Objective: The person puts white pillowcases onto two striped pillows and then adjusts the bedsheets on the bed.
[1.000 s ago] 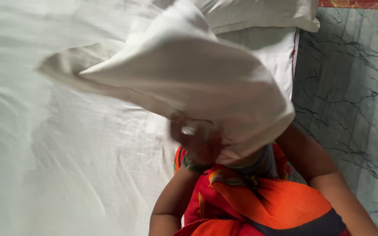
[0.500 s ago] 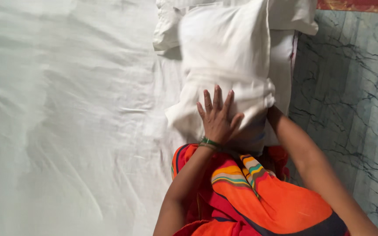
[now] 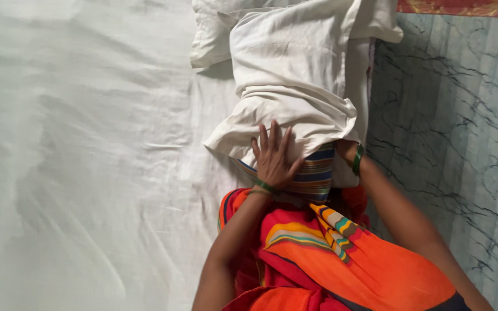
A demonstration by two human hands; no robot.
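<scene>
While your left hand (image 3: 273, 160) lies flat with fingers spread wide on the pillow (image 3: 312, 173), the white cover (image 3: 292, 86) is pulled over most of it. Only the striped near end shows. The pillow rests at the right edge of the bed (image 3: 87, 173), just near a second pillow (image 3: 214, 29). Your right hand is hidden under the cover; its fingers I cannot tell.
</scene>
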